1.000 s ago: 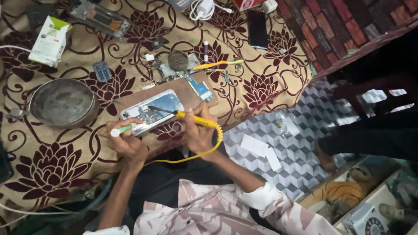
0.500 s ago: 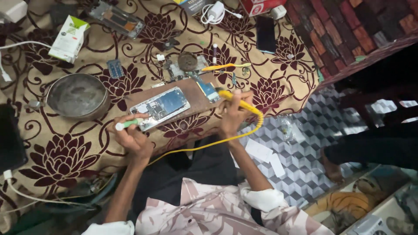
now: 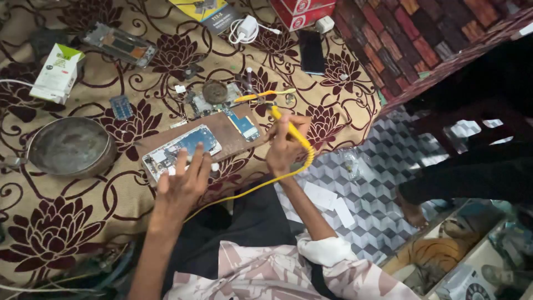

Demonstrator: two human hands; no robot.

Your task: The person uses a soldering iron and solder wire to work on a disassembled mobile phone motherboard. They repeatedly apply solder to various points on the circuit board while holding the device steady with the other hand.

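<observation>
An opened phone (image 3: 183, 147) with its blue board exposed lies on a brown wooden board (image 3: 233, 141) on the flower-patterned cloth. My left hand (image 3: 180, 186) rests on the phone's near edge, fingers spread over a thin white stick (image 3: 214, 166) that pokes out on both sides. My right hand (image 3: 283, 150) grips a yellow soldering iron (image 3: 291, 130). Its tip points up and left, just right of a small blue circuit board (image 3: 244, 125). The iron's yellow cord (image 3: 261, 186) curls off the table edge towards my lap.
A round metal bowl (image 3: 69, 145) stands at the left. Behind the board lie yellow tweezers (image 3: 261, 95), loose parts, a second stripped phone (image 3: 119, 44), a white box (image 3: 58, 72), a charger (image 3: 247, 26) and a black phone (image 3: 312, 51). The table edge drops to a patterned floor at the right.
My right hand has carried the iron up and right, off the opened phone and over beside the small blue board. My left hand has slid up onto the phone's edge.
</observation>
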